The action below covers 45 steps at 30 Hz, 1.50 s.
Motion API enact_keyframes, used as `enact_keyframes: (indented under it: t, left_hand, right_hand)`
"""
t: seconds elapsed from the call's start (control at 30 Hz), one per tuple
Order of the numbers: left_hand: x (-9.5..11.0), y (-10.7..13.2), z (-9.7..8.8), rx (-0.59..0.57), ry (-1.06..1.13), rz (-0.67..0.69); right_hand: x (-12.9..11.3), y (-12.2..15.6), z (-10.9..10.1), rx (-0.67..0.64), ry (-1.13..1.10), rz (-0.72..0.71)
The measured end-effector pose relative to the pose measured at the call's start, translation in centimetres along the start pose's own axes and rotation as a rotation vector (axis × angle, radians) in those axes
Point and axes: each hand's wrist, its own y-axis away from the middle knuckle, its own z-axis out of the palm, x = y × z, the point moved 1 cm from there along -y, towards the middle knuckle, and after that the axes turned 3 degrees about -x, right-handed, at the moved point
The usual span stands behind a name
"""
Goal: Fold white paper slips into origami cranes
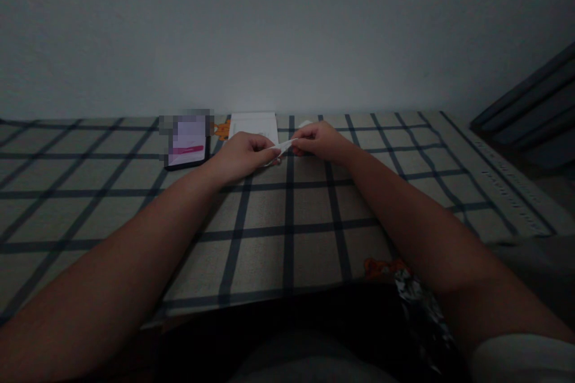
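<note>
The checked cloth (287, 233) lies bare across its middle and left. Along its far edge a phone (186, 146) and a white booklet (254, 125) block passage, with the left hand (242, 155) and right hand (318, 140) joined on a paper strip (283, 146) just before them.

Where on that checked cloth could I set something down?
Bare checked grey cloth spreads left of the left hand, below the lit black phone, and right of the right hand up to the cloth's edge. The far middle is crowded: both hands pinch a thin white paper strip in front of a white sheet.
</note>
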Motion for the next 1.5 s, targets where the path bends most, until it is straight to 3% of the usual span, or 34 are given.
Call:
enact_keyframes:
  t: [0.37,0.53,0.83,1.0,1.17,1.33,1.5]
  left_hand:
    - [-0.1,0.1,0.0,-0.023,0.016,-0.005]
    - [0.4,0.2,0.6,-0.035,0.021,0.022]
    - [-0.1,-0.1,0.4,0.063,0.107,0.002]
    - [0.0,-0.1,0.6,0.205,0.243,-0.024]
    - [0.2,0.0,1.0,0.166,0.288,-0.095]
    - [0.4,0.1,1.0,0.092,0.212,-0.063]
    - [0.4,0.0,0.8,0.180,0.166,-0.032]
  right_hand:
    - [0.2,-0.1,0.0,-0.074,-0.144,0.005]
    - [0.3,-0.1,0.2,-0.056,-0.047,-0.018]
    - [0.0,-0.2,0.3,0.043,-0.172,0.020]
    - [-0.2,-0.5,1.0,0.061,-0.255,-0.015]
    - [-0.2,-0.4,1.2,0.064,-0.190,-0.050]
    - [-0.4,-0.3,1.3,0.071,-0.182,-0.038]
    - [-0.4,-0.2,1.4,0.034,-0.225,-0.010]
